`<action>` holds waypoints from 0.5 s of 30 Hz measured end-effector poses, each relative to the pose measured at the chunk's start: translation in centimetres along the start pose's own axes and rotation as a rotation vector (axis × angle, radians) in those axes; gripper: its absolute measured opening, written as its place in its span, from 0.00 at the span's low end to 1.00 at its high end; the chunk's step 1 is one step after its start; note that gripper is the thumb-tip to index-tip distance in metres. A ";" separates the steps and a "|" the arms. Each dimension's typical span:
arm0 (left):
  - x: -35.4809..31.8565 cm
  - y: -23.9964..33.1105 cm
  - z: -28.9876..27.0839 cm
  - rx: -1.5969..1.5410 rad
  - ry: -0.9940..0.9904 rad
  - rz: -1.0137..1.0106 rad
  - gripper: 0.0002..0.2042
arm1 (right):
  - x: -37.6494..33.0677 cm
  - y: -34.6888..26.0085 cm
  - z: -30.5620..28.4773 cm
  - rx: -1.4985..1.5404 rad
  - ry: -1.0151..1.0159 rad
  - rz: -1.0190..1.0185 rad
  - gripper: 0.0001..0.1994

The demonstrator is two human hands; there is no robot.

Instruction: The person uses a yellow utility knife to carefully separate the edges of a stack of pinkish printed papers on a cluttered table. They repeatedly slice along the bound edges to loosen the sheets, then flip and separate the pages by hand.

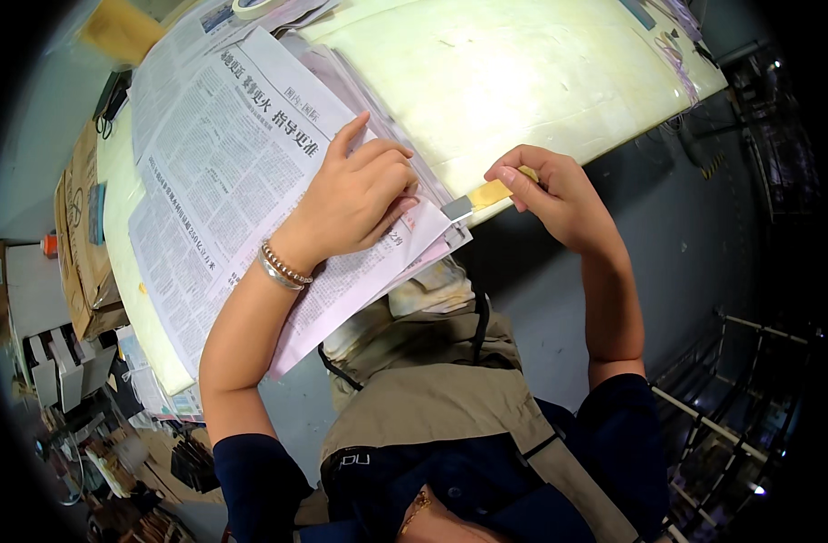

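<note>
Far left, beyond the table edge: cardboard boxes (81, 244) leaning upright, with cluttered shelving and loose paper below, too dim to sort out.

On to the work table (559, 81), pale yellow-green and scuffed, running from the upper left to the upper right. Spread across its left half: a stack of newspaper sheets (215, 163), top sheet dense with print and a bold headline, lower corner hanging over the near edge. Above that stack, at the top rim: a roll of tape (256, 7), only partly in view.

Now the left hand (355, 195), palm down on the newspaper near its right edge. Fingers curled and pressing the sheets flat, index finger stretched toward the headline; not clasping anything, just bearing down. Two bracelets (283, 269) at the wrist, one beaded, one plain metal.

Just right of that hand: a small brush (475, 199), yellow wooden handle, grey metal ferrule pointing left and touching the paper's edge right at the table's rim. Bristles hidden or too small to tell.

Then the right hand (554, 195), closed round the brush handle, thumb and fingertips pinching it, forearm dropping toward the lower edge over grey floor.

Below, between the arms: a tan apron (441, 380), stained, over dark blue sleeves. Far right: a dark metal rack (749, 398), dim.
</note>
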State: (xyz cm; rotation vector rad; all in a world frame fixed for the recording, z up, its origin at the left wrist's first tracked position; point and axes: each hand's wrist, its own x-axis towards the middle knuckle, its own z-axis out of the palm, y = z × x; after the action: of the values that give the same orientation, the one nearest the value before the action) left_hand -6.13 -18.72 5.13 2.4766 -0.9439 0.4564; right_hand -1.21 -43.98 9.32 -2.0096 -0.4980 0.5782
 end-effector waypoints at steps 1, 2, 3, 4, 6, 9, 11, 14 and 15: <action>-0.1 0.0 0.0 -0.008 -0.012 -0.003 0.08 | 0.3 0.1 -0.2 0.005 -0.035 0.006 0.11; 0.0 0.0 0.0 0.002 -0.023 -0.014 0.09 | 0.8 0.4 -0.4 0.010 -0.070 0.012 0.11; 0.2 0.2 -0.1 0.009 -0.035 -0.024 0.09 | 1.1 0.6 -0.5 0.015 -0.104 0.019 0.11; 0.3 0.2 -0.1 0.016 -0.046 -0.033 0.10 | 1.5 0.6 -0.5 0.045 -0.138 0.049 0.11; 0.2 0.2 0.0 0.026 -0.045 -0.034 0.12 | 2.2 0.7 -0.3 0.102 -0.208 0.107 0.11; 0.1 0.0 0.2 0.039 -0.042 -0.039 0.14 | 2.6 1.8 0.2 0.200 -0.292 0.184 0.11; 0.1 -0.1 0.3 0.041 -0.041 -0.043 0.14 | 2.2 1.9 0.2 0.222 -0.272 0.201 0.11; -0.1 -0.2 0.4 0.039 -0.031 -0.053 0.15 | 1.4 2.2 0.1 0.227 -0.233 0.213 0.11; -0.1 -0.2 0.4 0.040 -0.031 -0.053 0.15 | 1.2 2.3 0.1 0.227 -0.215 0.215 0.10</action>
State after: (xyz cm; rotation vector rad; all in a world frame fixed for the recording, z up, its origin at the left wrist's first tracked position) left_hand -5.97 -18.74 4.64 2.5448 -0.8865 0.4244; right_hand -0.05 -44.27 7.02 -1.8044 -0.3278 0.9475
